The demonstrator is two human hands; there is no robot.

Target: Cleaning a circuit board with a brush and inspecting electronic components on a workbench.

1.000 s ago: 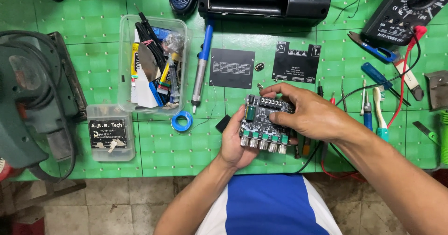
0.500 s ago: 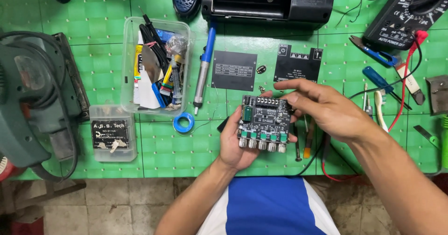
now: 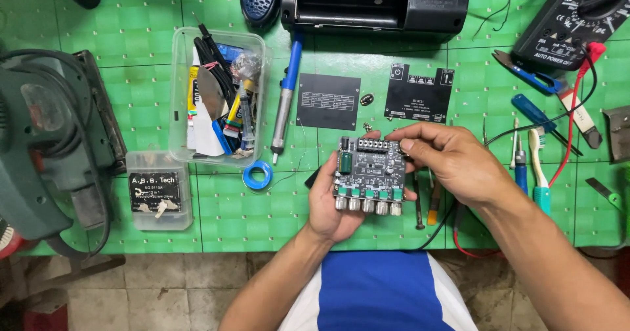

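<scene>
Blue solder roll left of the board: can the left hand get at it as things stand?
Probably not right away. The left hand is cupped under the circuit board, so it is occupied. The mat between it and the blue solder roll looks free, though.

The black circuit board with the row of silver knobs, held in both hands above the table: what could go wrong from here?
1. The black circuit board with silver knobs rests on the left hand with only the right hand's fingertips at its top edge; it might slip onto the green cutting mat.
2. Bare fingers touch the components, so static could possibly harm them.
3. Small loose screws could be knocked away.
</scene>
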